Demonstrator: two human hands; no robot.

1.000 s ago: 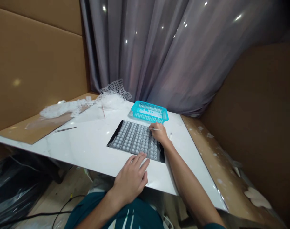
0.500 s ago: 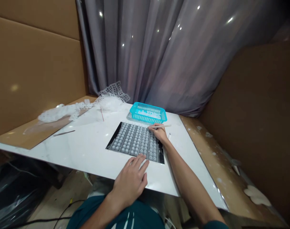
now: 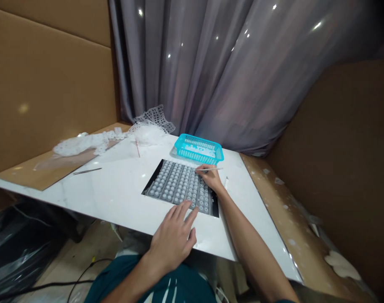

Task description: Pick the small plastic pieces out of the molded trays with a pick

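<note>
A black sheet (image 3: 179, 185) covered with rows of small grey-white round pieces lies on the white table (image 3: 116, 189). My left hand (image 3: 174, 235) rests flat at the sheet's near edge, fingers stretched out and touching it. My right hand (image 3: 210, 177) sits on the sheet's far right corner, fingers pinched on a thin stick-like tool (image 3: 212, 169) that points right. A turquoise plastic basket (image 3: 198, 149) with pale bits inside stands just beyond the sheet.
Perforated white leftover sheets (image 3: 116, 134) are heaped at the table's back left. A slim metal tool (image 3: 87, 171) lies on the left, a thin red stick (image 3: 137, 148) further back. Cardboard panels and a grey curtain enclose the table; white scraps litter the right ledge.
My right hand shifted slightly along the sheet's far right corner and the tool's angle changed. The left hand stayed in place.
</note>
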